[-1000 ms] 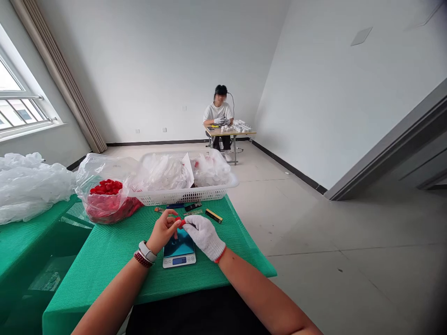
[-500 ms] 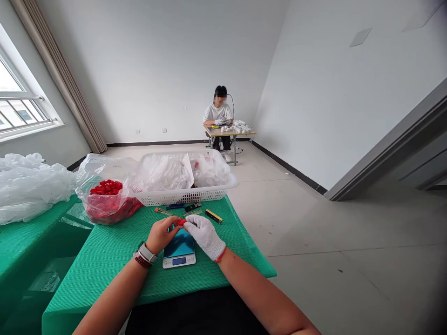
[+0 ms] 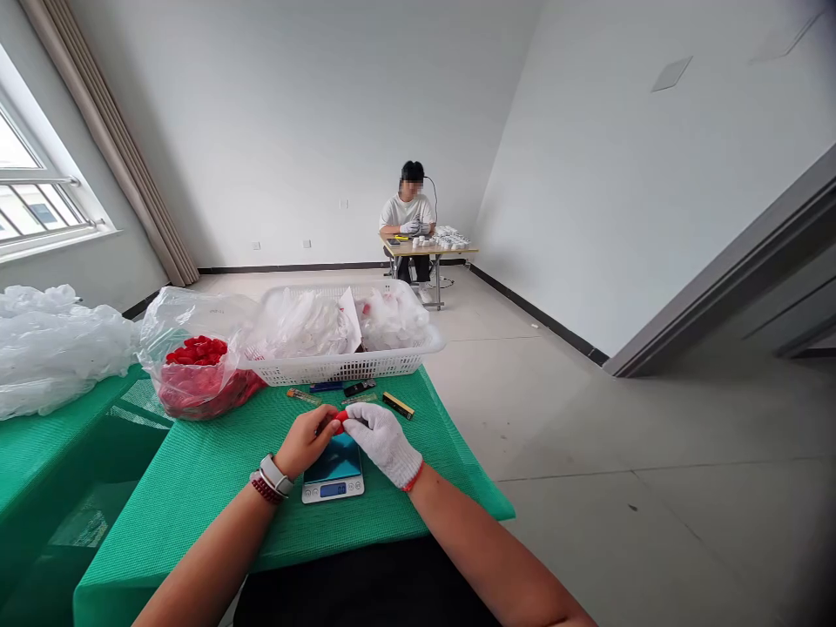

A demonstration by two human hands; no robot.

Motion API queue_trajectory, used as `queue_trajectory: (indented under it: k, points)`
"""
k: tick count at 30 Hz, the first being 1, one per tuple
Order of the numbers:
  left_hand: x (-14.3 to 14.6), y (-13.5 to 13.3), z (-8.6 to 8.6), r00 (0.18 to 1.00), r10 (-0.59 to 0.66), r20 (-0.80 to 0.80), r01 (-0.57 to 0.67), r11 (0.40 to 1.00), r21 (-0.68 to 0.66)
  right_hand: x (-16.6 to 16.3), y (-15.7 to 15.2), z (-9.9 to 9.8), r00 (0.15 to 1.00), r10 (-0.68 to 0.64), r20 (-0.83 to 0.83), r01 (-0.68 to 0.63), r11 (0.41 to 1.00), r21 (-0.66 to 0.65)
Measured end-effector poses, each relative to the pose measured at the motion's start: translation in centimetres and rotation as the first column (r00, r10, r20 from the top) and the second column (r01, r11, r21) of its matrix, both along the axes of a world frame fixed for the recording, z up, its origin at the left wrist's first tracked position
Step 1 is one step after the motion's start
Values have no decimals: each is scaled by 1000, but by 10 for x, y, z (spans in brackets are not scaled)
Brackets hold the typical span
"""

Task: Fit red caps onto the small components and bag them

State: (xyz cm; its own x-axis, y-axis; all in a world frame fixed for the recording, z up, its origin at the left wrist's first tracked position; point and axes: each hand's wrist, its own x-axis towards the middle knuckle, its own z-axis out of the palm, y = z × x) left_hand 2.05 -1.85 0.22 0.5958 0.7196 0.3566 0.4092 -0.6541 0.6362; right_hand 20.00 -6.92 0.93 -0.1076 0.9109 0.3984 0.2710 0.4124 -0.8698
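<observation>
My bare left hand (image 3: 305, 440) and my white-gloved right hand (image 3: 380, 440) meet above a small digital scale (image 3: 333, 475) with a blue top. Both pinch one small red piece (image 3: 340, 419) between their fingertips. The left wrist wears a watch and a beaded band, the right a red cord. The scale rests on a green mesh-covered table (image 3: 215, 483).
A clear bag of red pieces (image 3: 196, 370) lies at the left. A white basket (image 3: 346, 361) of plastic bags stands behind the scale, with small dark and gold items (image 3: 398, 404) before it. Crumpled plastic (image 3: 52, 344) covers the left table. A person sits at a far desk (image 3: 428, 248).
The hands have stayed together over the scale, fingers shifting slightly on the red piece; my left fingers are now curled closer round it.
</observation>
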Motion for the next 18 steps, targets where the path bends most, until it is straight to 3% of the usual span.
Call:
queue_trajectory:
  k: [8, 18]
  points:
    - [-1, 3, -6, 999, -17, 49, 7, 981, 194, 0, 1, -1, 994, -59, -91, 52, 995, -85]
    - [-2, 3, -5, 1000, 3, 28, -10, 964, 266, -1, 2, -4, 995, -71, -74, 64, 993, -96]
